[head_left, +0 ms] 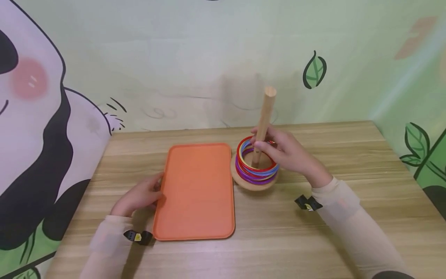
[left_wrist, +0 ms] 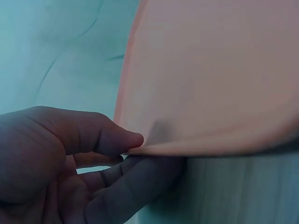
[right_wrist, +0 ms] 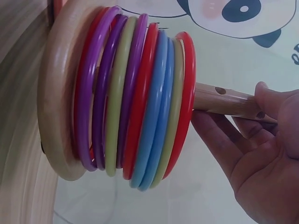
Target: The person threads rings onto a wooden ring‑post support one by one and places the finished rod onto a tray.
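My left hand (head_left: 141, 195) pinches the left edge of an orange rectangular tray (head_left: 196, 190). In the left wrist view the thumb lies over the tray's rim (left_wrist: 196, 151) and the other fingers are underneath. To the tray's right is a ring-toss stand with a round wooden base (head_left: 256, 187) and a tall wooden peg (head_left: 266, 112). My right hand (head_left: 282, 149) grips this peg partway up, above the rings. Several thin plastic rings (right_wrist: 156, 107) in red, purple, blue and yellow are stacked around the peg over the base.
A wood-grain table (head_left: 296, 236) carries the tray and the stand. Behind it hangs a pale green backdrop (head_left: 181, 58) printed with a panda and leaves. Both sleeves (head_left: 348, 221) have a dark wrist device (head_left: 308, 203) at the cuff.
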Tool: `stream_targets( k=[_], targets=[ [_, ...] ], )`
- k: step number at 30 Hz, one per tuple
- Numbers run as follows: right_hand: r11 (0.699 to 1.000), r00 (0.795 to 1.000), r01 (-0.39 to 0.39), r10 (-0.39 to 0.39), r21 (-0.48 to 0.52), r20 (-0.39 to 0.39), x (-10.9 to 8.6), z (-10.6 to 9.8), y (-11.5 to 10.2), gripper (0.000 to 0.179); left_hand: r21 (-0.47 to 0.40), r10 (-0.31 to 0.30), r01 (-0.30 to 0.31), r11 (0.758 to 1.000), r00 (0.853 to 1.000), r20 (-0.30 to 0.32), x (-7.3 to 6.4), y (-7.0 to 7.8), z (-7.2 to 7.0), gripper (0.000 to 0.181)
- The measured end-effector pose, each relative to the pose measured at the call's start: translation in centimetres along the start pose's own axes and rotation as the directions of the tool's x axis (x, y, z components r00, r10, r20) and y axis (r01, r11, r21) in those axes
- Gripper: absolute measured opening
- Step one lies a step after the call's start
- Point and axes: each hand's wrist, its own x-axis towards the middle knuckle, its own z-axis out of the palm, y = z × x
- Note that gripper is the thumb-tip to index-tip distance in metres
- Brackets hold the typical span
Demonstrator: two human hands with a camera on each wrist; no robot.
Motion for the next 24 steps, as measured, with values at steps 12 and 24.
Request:
stream_targets(
  k=[12,24],
  targets=[
    [1.0,1.0,0.014,-0.014,0.021,0.012,0.0,0.0,0.2,0.031,-0.055,-0.012,0.013,0.998,1.0,0.025,1.5,2.3,2.9,0.083],
    [0.999,1.0,0.022,-0.023,0.023,0.018,0.0,0.5,0.6,0.03,-0.129,0.054,-0.046,0.991,0.997,0.058,2.8,3.9,6.1,0.083]
  ],
)
